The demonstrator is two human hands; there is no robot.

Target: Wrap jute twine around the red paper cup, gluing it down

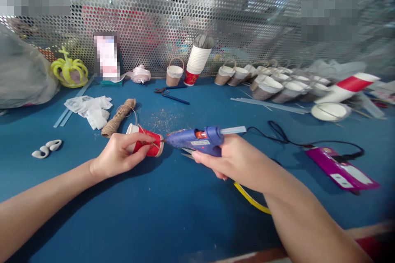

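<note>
A red and white paper cup lies on its side, with my left hand gripping it and its fingers pressing twine against the red wall. In my right hand is a blue hot glue gun, a clear glue stick poking out of its back. The gun's nozzle points left and sits at the base end of the cup. A bundle of brown twine rests just behind the cup, and a strand runs from it to the cup. Pointed metal blades show below the gun, partly hidden by my right hand.
Pliers, a stack of paper cups and several small wrapped cup baskets stand at the back. A purple power strip with a black cord is at right. White earbuds and crumpled white tissue lie at left.
</note>
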